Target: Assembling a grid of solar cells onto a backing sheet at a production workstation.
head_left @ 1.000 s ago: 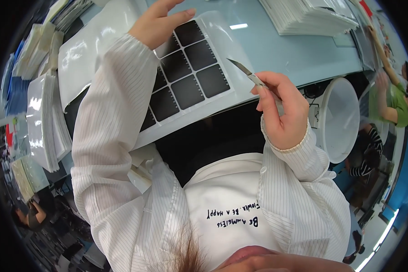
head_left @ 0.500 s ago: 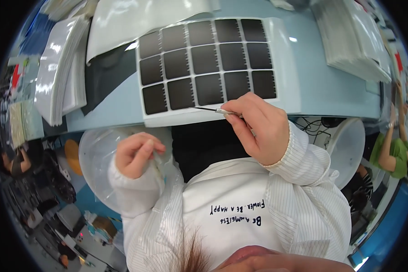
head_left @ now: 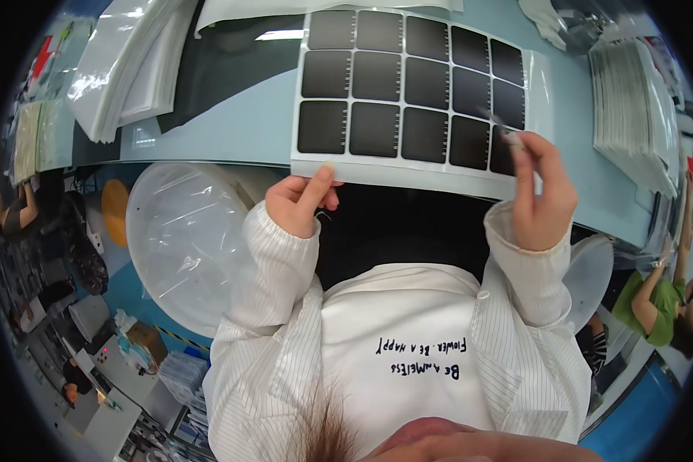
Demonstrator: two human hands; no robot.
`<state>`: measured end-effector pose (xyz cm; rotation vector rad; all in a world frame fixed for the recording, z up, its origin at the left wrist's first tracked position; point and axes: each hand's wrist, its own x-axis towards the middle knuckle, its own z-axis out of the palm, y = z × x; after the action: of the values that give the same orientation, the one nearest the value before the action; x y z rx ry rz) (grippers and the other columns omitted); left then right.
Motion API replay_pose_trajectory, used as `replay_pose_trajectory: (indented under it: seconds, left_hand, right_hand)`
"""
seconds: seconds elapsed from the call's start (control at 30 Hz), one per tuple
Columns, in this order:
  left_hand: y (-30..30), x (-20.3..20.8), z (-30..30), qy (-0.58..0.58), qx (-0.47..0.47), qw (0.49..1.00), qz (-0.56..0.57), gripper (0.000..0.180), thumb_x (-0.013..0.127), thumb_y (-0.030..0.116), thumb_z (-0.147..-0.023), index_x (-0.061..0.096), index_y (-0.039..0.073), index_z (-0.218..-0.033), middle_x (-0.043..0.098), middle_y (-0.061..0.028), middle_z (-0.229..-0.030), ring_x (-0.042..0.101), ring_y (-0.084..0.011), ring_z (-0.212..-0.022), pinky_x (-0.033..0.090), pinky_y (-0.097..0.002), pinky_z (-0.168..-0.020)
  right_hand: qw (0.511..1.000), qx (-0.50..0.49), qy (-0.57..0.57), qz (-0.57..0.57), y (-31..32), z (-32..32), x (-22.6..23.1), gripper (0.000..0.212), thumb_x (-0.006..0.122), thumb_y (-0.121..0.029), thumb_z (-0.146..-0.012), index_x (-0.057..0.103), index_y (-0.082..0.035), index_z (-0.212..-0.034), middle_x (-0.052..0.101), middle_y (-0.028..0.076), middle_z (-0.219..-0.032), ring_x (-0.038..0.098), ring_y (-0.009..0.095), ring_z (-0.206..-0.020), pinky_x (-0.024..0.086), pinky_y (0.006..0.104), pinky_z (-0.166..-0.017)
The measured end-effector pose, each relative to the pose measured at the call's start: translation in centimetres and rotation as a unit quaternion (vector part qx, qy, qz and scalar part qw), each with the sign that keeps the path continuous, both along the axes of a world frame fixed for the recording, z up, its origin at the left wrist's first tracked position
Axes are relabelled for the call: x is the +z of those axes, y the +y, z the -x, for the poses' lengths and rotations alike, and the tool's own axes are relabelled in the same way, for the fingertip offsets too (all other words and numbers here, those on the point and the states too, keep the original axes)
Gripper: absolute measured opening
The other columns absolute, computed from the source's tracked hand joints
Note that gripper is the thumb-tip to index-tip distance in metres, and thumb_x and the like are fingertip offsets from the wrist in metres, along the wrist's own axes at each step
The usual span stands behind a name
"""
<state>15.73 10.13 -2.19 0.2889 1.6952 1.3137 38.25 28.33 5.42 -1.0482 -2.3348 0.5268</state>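
Pinching dark-squared sheet (head_left: 425, 86) (left fingers (head_left: 316, 189))

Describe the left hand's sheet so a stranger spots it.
On the pale blue table, find the edge nearest the person. A white sheet lies there, its near edge at the left hand. Unlike the white stacks flanking it, it bears three rows of dark squares.

Sheet of squares (head_left: 376, 129) on the bench (head_left: 231, 135), left hand (head_left: 299, 204) by its near left corner, knife (head_left: 510, 137) in the right hand (head_left: 543, 192) over its right end, stack of sheets (head_left: 135, 73) to its left, second stack (head_left: 631, 115) to its right, tub (head_left: 185, 254) below the bench at left
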Motion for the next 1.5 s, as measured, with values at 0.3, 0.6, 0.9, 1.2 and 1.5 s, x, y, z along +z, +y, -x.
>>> replay_pose_trajectory:
  seconds: [0.3, 0.6, 0.9, 1.2, 1.5]
  left_hand:
    - [-0.3, 0.4, 0.3, 0.029, 0.027, 0.999, -0.016, 0.032, 0.073, 0.03, -0.09, 0.071, -0.002, -0.086, 0.066, -0.0057, -0.07, 0.058, -0.0117, -0.065, 0.044, -0.0246, -0.066]
    - [-0.8, -0.3, 0.8, 0.033, 0.042, 0.997, -0.05, 0.028, 0.072, 0.025, -0.091, 0.068, -0.001, -0.083, 0.066, -0.0061, -0.07, 0.059, -0.0127, -0.066, 0.044, -0.0254, -0.068]
    - [-0.7, -0.4, 1.3, 0.035, 0.045, 0.997, -0.056, 0.023, 0.072, 0.022, -0.09, 0.07, 0.0, -0.09, 0.067, -0.0059, -0.074, 0.06, -0.0135, -0.067, 0.046, -0.0275, -0.069]
    - [-1.3, -0.2, 2.0, 0.056, 0.018, 0.997, -0.05, 0.02, 0.072, 0.021, -0.09, 0.071, 0.0, -0.091, 0.067, -0.0058, -0.073, 0.061, -0.014, -0.068, 0.048, -0.0285, -0.07]
    - [-1.1, 0.0, 2.1, 0.054, 0.007, 0.998, -0.043, 0.022, 0.071, 0.021, -0.091, 0.071, 0.0, -0.087, 0.066, -0.0061, -0.07, 0.061, -0.0147, -0.068, 0.047, -0.0293, -0.069]
  right_hand:
    - [0.994, -0.059, 0.028, 0.085, 0.2, -5.9, -1.3, 0.02, 0.053, -0.002, -0.099, 0.059, 0.007, -0.114, 0.073, 0.016, -0.105, 0.068, 0.019, -0.1, 0.049, 0.0284, -0.092]
    - [0.999, -0.028, 0.004, 0.042, -0.3, -7.1, -2.3, 0.023, 0.053, 0.0, -0.097, 0.061, 0.007, -0.118, 0.072, 0.017, -0.107, 0.069, 0.02, -0.098, 0.051, 0.0282, -0.089]
    - [0.999, 0.021, -0.016, -0.036, -0.4, -6.5, -1.7, 0.02, 0.056, 0.003, -0.092, 0.066, 0.005, -0.109, 0.072, 0.017, -0.107, 0.071, 0.027, -0.097, 0.054, 0.0312, -0.086]
    - [0.999, 0.021, -0.011, -0.045, -0.9, -6.9, -1.4, 0.02, 0.057, 0.006, -0.089, 0.066, 0.005, -0.107, 0.072, 0.017, -0.107, 0.07, 0.031, -0.101, 0.054, 0.0342, -0.088]
    - [0.99, 0.111, 0.005, -0.086, -0.1, -6.1, -2.1, 0.021, 0.053, 0.009, -0.089, 0.06, 0.003, -0.108, 0.071, 0.018, -0.109, 0.065, 0.034, -0.109, 0.05, 0.038, -0.091]
